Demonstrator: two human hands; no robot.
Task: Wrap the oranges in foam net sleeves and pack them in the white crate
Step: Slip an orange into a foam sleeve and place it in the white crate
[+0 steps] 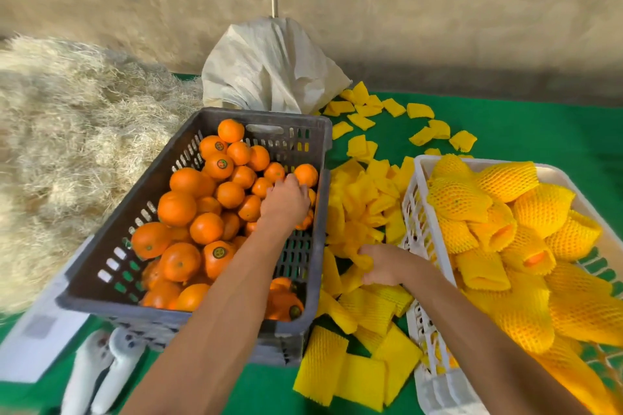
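A dark grey crate (pixel 101 293) holds several bare oranges (pixel 188 209). My left hand (pixel 286 200) reaches into its right side, fingers curled over an orange (pixel 305 222) that is mostly hidden under the palm. Between the crates lies a heap of flat yellow foam net sleeves (pixel 364 205). My right hand (pixel 384 264) grips one of these sleeves (pixel 362 259) at the heap's middle. At the right the white crate (pixel 419 212) holds several oranges wrapped in yellow net (pixel 526 212).
A white woven sack (pixel 269 67) stands behind the grey crate. Dry straw (pixel 67 131) is piled at the left. Loose sleeves (pixel 421 135) scatter over the green mat (pixel 522 125). White objects (pixel 97 371) lie at the lower left.
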